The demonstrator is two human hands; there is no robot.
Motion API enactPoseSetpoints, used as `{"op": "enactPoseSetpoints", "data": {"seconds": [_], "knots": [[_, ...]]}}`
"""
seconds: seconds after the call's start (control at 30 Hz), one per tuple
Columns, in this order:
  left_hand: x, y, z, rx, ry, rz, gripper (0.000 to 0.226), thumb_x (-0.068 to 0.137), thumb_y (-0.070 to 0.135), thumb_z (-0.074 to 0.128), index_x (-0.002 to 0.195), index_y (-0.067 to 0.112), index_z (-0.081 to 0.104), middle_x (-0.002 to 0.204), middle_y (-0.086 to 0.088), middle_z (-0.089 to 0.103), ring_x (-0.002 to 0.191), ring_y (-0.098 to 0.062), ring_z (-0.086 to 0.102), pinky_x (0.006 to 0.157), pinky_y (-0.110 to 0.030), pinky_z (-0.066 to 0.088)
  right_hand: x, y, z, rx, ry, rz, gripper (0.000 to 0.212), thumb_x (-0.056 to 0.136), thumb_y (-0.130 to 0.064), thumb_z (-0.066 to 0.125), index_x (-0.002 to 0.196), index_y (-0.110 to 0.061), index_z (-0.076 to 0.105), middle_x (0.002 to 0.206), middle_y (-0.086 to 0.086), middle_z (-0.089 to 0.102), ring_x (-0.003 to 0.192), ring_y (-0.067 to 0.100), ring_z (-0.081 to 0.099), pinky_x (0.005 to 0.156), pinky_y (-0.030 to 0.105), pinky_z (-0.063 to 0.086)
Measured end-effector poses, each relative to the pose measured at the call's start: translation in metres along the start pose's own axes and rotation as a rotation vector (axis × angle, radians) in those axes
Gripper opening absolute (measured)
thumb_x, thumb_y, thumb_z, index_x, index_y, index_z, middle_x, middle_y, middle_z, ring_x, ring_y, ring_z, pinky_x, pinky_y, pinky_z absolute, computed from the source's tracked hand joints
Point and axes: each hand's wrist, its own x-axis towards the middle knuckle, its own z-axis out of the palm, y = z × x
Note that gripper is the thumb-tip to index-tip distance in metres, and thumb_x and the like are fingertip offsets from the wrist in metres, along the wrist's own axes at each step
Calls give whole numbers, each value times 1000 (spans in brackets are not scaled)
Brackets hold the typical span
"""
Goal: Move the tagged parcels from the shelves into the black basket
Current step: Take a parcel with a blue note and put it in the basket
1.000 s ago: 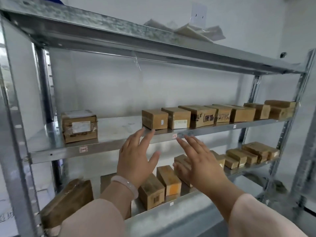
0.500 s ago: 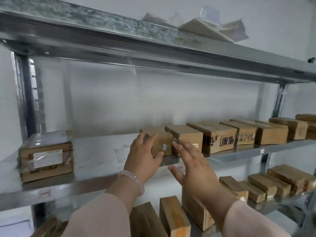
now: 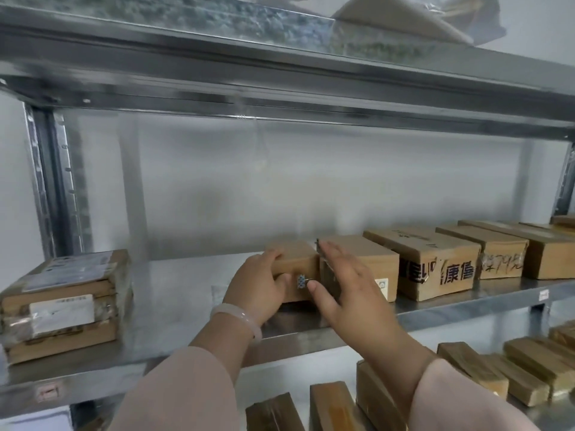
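Two hands were on one item. The step in hand, by my reading, was the pick-up of a tagged parcel, with the grasp made and the lift not yet begun.

The small brown cardboard parcel (image 3: 294, 259) sat on the galvanised steel middle shelf (image 3: 174, 306). It was the leftmost of a row of boxes, its right side touching the neighbouring brown cardboard box (image 3: 370, 259). A small blue-patterned tag (image 3: 301, 280) showed on its near face.

Left hand (image 3: 258, 287): grip closed round the parcel's left end, fingers curled over the top edge, thumb on the near face just left of the tag. The wrist, wearing a pale bangle (image 3: 238, 318), reached up from below shelf level.

Right hand (image 3: 348, 284): grip open and holding nothing. The straight fingers lay along the seam between parcel and neighbour, and the thumb tip sat just right of the tag. I could not tell whether the thumb touched the parcel.

Next move, as judged: draw the parcel toward the near edge and off the shelf, with the right hand either steadying the neighbour or taking the parcel's right side. The black basket was out of view, so the carry would probably call for a turn away from the shelves.
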Motion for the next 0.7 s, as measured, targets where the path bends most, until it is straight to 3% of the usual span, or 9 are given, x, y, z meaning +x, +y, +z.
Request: {"op": "enactPoseSetpoints", "data": {"seconds": [0.13, 0.2, 0.27, 0.33, 0.4, 0.47, 0.53, 0.6, 0.7], "knots": [[-10, -3, -15, -160, 159, -51, 47, 93, 28, 62, 137, 32, 49, 132, 3, 57, 115, -17, 56, 101, -31, 45, 9, -7, 8, 128, 16, 13, 59, 92, -49, 49, 146, -41, 27, 150, -22, 27, 137, -1, 23, 109, 18, 21], [-14, -5, -23, -300, 245, -65, 45, 92, 27, 64, 135, 33, 50, 130, 6, 58, 113, -16, 58, 97, -28, 47, 13, -12, 11, 262, 55, 31, 52, 92, -47, 51, 141, -43, 32, 138, -30, 33, 127, -10, 28, 102, 8, 21], [-20, -4, -30, -500, 273, -69, 44, 90, 26, 67, 131, 34, 52, 128, 9, 59, 114, -15, 60, 98, -34, 51, 19, -18, 15, 457, 54, 105, 48, 92, -50, 50, 137, -47, 34, 128, -34, 38, 122, -11, 35, 100, 12, 30], [-26, -1, -31, -714, 272, -85, 41, 89, 21, 69, 126, 33, 56, 125, 8, 61, 112, -17, 63, 95, -42, 54, 26, -25, 19, 645, -2, 202, 55, 91, -55, 50, 142, -43, 32, 131, -26, 42, 123, -4, 40, 101, 19, 35], [-33, 4, -35, -841, 243, -148, 35, 90, 24, 67, 123, 30, 58, 124, 6, 61, 112, -16, 63, 96, -44, 54, 29, -30, 21, 733, -26, 214, 59, 93, -47, 52, 146, -40, 29, 124, -26, 47, 112, -9, 46, 88, 5, 35], [-36, 7, -40, -899, 184, -227, 41, 85, 43, 64, 123, 27, 57, 124, 3, 60, 111, -13, 61, 98, -44, 53, 26, -35, 23, 708, -31, 151, 56, 93, -44, 52, 144, -45, 30, 123, -28, 47, 111, -12, 47, 86, 4, 38], [-37, 7, -49, -931, 122, -297, 66, 70, 60, 62, 126, 26, 54, 120, 0, 63, 110, -15, 62, 99, -43, 52, 21, -38, 29, 662, -53, 74, 53, 92, -49, 52, 140, -53, 30, 136, -22, 42, 124, -5, 42, 102, 20, 40], [-39, 4, -55, -925, 109, -355, 68, 73, 60, 65, 130, 26, 50, 119, -1, 65, 108, -18, 65, 98, -43, 52, 14, -45, 35, 659, -92, 11, 56, 87, -57, 51, 139, -56, 29, 145, -22, 36, 132, 0, 38, 107, 31, 41], [-43, -2, -59, -1071, 125, -447, 45, 91, 41, 62, 130, 22, 51, 118, -7, 67, 107, -25, 66, 97, -47, 52, 11, -55, 40, 774, -84, 8, 55, 88, -56, 52, 138, -57, 27, 140, -33, 36, 129, -11, 35, 99, 13, 40]]}}
